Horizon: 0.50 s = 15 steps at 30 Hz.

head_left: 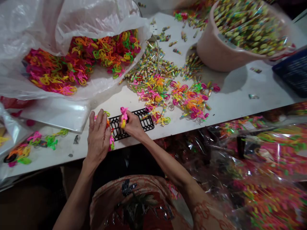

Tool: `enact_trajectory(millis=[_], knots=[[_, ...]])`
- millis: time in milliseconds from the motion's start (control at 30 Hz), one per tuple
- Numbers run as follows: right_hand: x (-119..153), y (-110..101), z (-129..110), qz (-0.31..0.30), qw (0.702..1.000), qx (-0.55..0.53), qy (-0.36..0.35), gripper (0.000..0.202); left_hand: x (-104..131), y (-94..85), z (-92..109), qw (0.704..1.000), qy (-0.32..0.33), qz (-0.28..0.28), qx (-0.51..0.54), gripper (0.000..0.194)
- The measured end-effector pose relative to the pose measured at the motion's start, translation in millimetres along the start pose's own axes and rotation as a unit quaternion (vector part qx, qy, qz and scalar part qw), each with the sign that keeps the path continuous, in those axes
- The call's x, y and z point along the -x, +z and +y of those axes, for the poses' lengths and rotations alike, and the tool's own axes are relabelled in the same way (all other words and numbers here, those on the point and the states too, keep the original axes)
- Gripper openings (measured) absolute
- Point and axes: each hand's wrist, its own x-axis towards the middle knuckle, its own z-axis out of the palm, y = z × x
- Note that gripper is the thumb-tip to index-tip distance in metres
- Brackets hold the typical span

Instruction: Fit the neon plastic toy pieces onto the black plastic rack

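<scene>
Pink toy (pixel 124 112) — right hand (pixel 133 125) pinches it over black tray (pixel 144 123).

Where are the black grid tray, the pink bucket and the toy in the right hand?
black grid tray (pixel 146 123): head view, its bare right part.
pink bucket (pixel 216 51): head view, its outer wall.
pink toy (pixel 124 112): head view, its top, above the fingers.

Left hand (pixel 98 137) flat, right hand (pixel 132 125) pinching.

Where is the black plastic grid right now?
The black grid lies at the table's near edge, under the right hand, just below the loose pile of colourful toys.
</scene>
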Motion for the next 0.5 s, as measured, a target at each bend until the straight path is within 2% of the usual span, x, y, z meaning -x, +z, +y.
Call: enact_trajectory(millis=[133,300,400,500], knots=[[-14,1,0,-0.053,0.997,-0.064,0.004,0.01,0,-0.9,0,1.0,-0.002,-0.007,0.005,0.052],[25,-7,8,-0.1,0.993,-0.053,-0.019,0.004,-1,-0.5,1,1.0,0.0,-0.005,0.004,0.051],[41,1,12,-0.083,0.995,-0.038,-0.035,0.008,-1,-0.5,1,1.0,0.001,-0.004,0.005,0.051],[26,10,11,-0.029,0.999,-0.021,-0.034,0.008,-1,-0.7,1,1.0,0.008,-0.006,0.003,0.052]])
